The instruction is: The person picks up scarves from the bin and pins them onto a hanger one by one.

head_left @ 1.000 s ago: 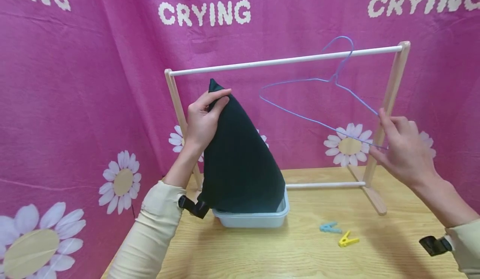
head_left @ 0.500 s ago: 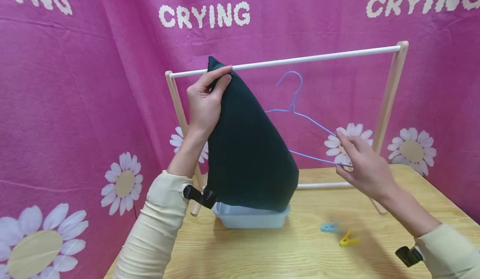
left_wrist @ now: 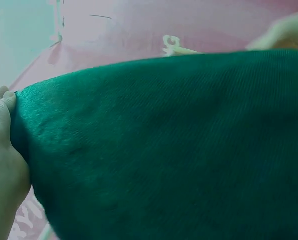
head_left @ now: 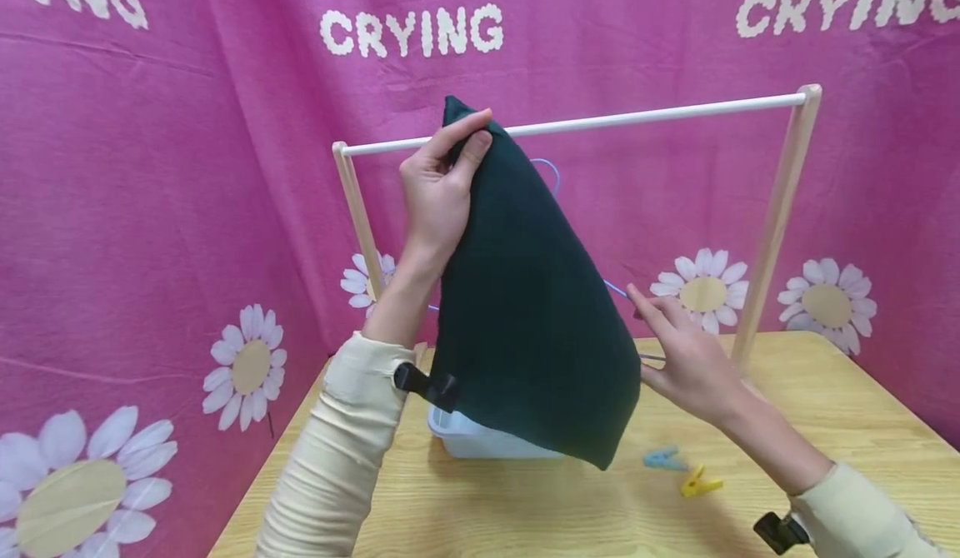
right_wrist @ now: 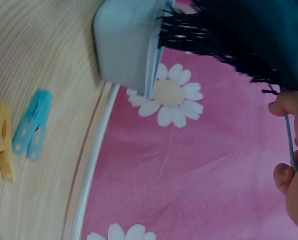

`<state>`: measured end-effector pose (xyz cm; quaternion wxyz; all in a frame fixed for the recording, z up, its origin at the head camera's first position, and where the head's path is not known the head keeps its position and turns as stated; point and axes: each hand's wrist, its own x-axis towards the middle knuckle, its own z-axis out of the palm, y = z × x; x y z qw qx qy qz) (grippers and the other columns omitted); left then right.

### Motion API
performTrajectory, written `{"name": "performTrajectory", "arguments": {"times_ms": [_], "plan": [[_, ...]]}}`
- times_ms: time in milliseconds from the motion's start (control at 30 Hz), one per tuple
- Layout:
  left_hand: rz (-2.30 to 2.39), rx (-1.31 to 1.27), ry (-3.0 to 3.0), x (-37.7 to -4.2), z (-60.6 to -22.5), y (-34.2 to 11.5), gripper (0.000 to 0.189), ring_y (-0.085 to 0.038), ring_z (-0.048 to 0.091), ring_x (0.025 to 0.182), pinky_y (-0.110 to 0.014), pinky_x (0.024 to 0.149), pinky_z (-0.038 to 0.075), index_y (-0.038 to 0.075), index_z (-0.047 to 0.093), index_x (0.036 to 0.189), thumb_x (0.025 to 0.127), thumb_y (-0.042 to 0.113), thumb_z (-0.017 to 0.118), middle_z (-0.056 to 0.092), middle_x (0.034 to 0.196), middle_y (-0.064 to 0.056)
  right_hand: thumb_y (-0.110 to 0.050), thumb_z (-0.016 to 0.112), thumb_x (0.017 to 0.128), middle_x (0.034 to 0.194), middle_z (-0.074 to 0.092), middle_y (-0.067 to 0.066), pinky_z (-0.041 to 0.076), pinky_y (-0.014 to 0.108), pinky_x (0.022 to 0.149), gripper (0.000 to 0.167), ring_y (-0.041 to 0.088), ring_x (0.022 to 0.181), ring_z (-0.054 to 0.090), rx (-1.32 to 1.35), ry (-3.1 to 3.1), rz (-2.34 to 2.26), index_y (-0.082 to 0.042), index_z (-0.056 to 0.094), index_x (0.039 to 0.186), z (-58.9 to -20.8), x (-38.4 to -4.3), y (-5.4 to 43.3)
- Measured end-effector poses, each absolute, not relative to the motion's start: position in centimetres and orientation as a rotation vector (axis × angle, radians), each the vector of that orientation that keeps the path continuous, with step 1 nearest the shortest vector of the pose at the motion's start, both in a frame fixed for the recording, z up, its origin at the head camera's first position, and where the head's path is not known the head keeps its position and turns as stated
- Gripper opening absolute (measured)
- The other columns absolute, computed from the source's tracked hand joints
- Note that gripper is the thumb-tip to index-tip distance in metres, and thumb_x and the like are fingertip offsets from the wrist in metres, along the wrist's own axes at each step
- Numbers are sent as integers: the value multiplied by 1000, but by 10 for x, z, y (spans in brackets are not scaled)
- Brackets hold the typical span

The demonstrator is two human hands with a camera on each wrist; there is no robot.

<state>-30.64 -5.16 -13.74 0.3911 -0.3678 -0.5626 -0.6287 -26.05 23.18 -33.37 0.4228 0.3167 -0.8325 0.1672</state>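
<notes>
A dark green scarf hangs folded in front of me, its upper corner pinched between the thumb and fingers of my left hand. Dark fringe shows along one edge in the right wrist view. Behind the cloth is a blue wire hanger, most of it hidden; part of its hook shows past the scarf's slanted edge. My right hand grips the hanger's right end, fingertips close to the scarf's right edge. In the left wrist view the green cloth fills most of the frame.
A wooden rack with a white top rail stands at the back. Under the scarf sits a pale plastic basin. A blue clothespin and a yellow clothespin lie on the table at right. Pink curtain surrounds the table.
My right hand has brought the hanger down and left, from in front of the rail to behind the scarf. My left hand has lifted the scarf up and rightward, partly off the basin.
</notes>
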Motion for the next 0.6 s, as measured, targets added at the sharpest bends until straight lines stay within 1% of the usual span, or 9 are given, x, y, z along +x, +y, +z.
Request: {"name": "performTrajectory", "arguments": {"times_ms": [67,133,167,200,233,300,400,433,600], "plan": [[-1602,-926,-1473,-308,-144,-52,24,-11,67,99,-23,85,52,1,73,114,91,7,70,75,110,-10,-2,91,60,114,55,14,45,18,57,107,15,84,51,806,-2044,450,-5,36,152,-332,-260,230],[-1596,-921,-1511,-310,-153,-53,25,-9,67,96,-22,81,52,1,73,115,91,7,70,74,112,-13,-18,88,74,113,55,14,46,17,61,95,16,90,50,824,-2015,483,-3,36,152,-330,-259,230],[-1592,-916,-1533,-311,-157,-54,25,-9,66,95,-22,79,51,2,73,115,91,8,70,74,112,-13,-27,83,80,113,54,15,46,17,63,89,17,92,49,835,-2001,499,-2,36,152,-330,-259,230],[-1591,-919,-1548,-313,-161,-55,25,-9,66,94,-21,79,51,2,73,115,91,8,70,73,112,-14,-27,83,81,113,54,15,46,15,66,88,18,95,49,839,-1993,509,-2,37,152,-329,-259,230],[-1587,-925,-1563,-314,-166,-56,25,-9,66,92,-21,77,51,2,73,116,91,8,70,73,112,-14,-37,76,86,113,54,16,47,15,68,84,18,97,48,844,-1984,518,-1,37,151,-329,-259,231],[-1583,-937,-1601,-316,-175,-58,25,-9,64,87,-21,74,51,2,73,116,92,9,69,73,111,-15,-53,59,93,112,54,16,44,14,67,81,14,94,45,847,-1970,544,-1,37,151,-330,-258,232],[-1587,-992,-1669,-319,-187,-62,25,-9,64,85,-21,74,51,1,72,116,93,8,68,72,110,-17,-55,58,93,110,54,16,38,13,62,81,7,85,39,838,-1941,573,0,39,150,-332,-257,233],[-1589,-1009,-1699,-319,-191,-63,24,-9,64,85,-21,74,52,1,72,116,93,7,68,72,110,-17,-61,47,95,110,53,16,36,14,60,82,5,82,37,841,-1929,585,0,40,149,-333,-257,233],[-1594,-1075,-1813,-320,-204,-68,25,-9,66,94,-22,79,54,-1,71,116,92,5,68,71,112,-18,-56,48,97,108,53,15,34,13,56,77,2,73,34,847,-1910,603,2,43,147,-336,-256,235]]}}
